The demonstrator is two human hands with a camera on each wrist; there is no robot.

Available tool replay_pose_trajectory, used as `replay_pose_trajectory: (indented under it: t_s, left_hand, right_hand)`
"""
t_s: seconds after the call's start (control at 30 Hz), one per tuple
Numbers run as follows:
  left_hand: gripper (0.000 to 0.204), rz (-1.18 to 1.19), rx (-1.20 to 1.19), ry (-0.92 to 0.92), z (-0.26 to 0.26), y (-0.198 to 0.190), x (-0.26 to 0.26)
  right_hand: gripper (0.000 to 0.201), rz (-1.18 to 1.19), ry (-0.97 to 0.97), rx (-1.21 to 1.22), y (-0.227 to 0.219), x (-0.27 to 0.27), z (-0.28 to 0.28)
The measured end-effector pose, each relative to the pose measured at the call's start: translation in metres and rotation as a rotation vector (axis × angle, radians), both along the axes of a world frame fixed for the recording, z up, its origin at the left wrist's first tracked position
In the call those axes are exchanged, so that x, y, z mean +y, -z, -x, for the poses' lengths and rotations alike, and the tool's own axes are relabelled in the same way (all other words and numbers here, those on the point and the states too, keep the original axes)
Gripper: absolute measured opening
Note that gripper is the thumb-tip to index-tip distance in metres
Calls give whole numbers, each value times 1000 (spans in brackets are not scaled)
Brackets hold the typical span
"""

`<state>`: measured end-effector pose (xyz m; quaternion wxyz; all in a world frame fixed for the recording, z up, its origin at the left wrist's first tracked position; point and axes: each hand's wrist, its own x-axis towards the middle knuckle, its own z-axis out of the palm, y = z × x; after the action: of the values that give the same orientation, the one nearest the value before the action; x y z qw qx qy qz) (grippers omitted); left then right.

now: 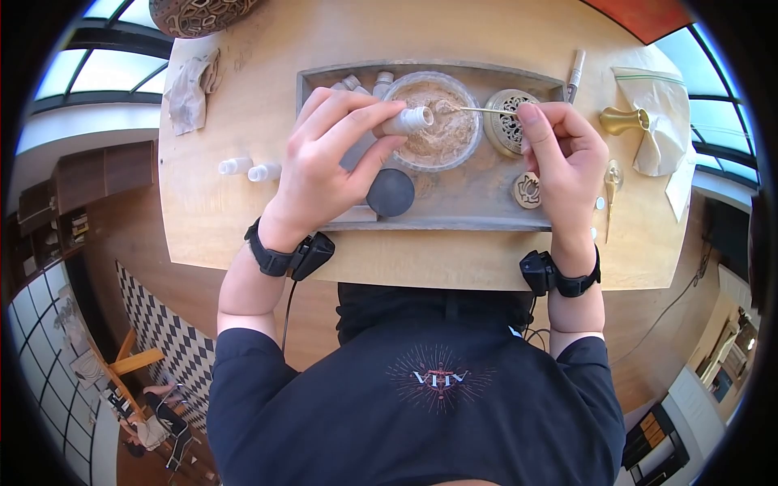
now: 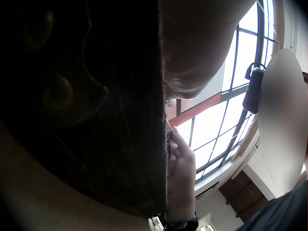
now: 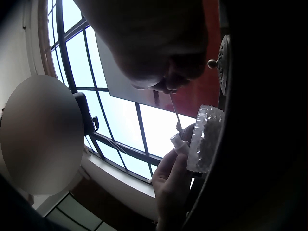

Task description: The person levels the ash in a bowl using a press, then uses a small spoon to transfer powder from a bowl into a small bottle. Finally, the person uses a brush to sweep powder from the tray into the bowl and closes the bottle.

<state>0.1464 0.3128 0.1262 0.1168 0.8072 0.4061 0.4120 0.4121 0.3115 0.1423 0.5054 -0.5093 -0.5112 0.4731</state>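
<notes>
My left hand (image 1: pixel 328 158) grips a small whitish bottle (image 1: pixel 405 121) between thumb and fingers, its uncapped mouth facing right. Below it stands a clear ribbed glass bowl (image 1: pixel 470 152) containing light brown powder (image 1: pixel 429 150). With thumb and fingertips, my right hand (image 1: pixel 567 150) pinches a thin brass-coloured spoon (image 1: pixel 478 109). The spoon points left over the bowl, a clump of powder at its tip, close to the bottle's mouth. In the right wrist view, the loaded tip (image 3: pixel 179 127) appears just above the bottle opening (image 3: pixel 175 138). The left wrist view is mostly dark, with the bottle hidden.
A grey tray (image 1: pixel 454 223) surrounds the bowl, a pierced brass lid (image 1: pixel 506 134), a dark disc (image 1: pixel 391 193) and a small patterned mould (image 1: pixel 527 191). Two bottles (image 1: pixel 235 166) lie left. Rightward are a brass vase (image 1: pixel 620 121), a plastic bag (image 1: pixel 663 146) and a cloth (image 1: pixel 190 97) far left.
</notes>
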Motion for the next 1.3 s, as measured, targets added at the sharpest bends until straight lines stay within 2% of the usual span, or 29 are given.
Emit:
replay_pose_trajectory:
  t_s: [0.27,0.37,0.47,0.57,0.7,0.87,0.97,1.07,1.17,1.3]
  left_hand:
    - [39,-5,7,3,1,0,0]
    - [39,2,10,8,0,0,0]
    - [40,7,10,10,0,0,-1]
    - [39,13,11,13,-1,0,-1]
    - [38,6,2,2,1,1,0]
    - [35,6,-27,-25,1,2,0]
    - [33,5,-48,-47,1,2,0]
    - [32,-3,-59,-76,4,-1,-1]
    - [31,4,-68,-106,3,-2,-1]
    - [32,7,-83,-132,4,-2,-2]
  right_hand:
    - [12,25,-35,-23,-4,-5,7]
    - [7,-316,-38,-317,11,-3,6]
    - [9,-762,-69,-529,4,3,8]
    - [12,-793,-115,-550,5,4,9]
    - [7,-692,-70,-420,7,2,6]
    - [7,-433,48,-384,14,3,1]
    - [8,-355,5,-533,9,3,5]
    - [9,-375,-93,-589,9,3,8]
    - [8,-349,-129,-605,4,1,8]
    - [9,-226,-111,-490,7,0,9]
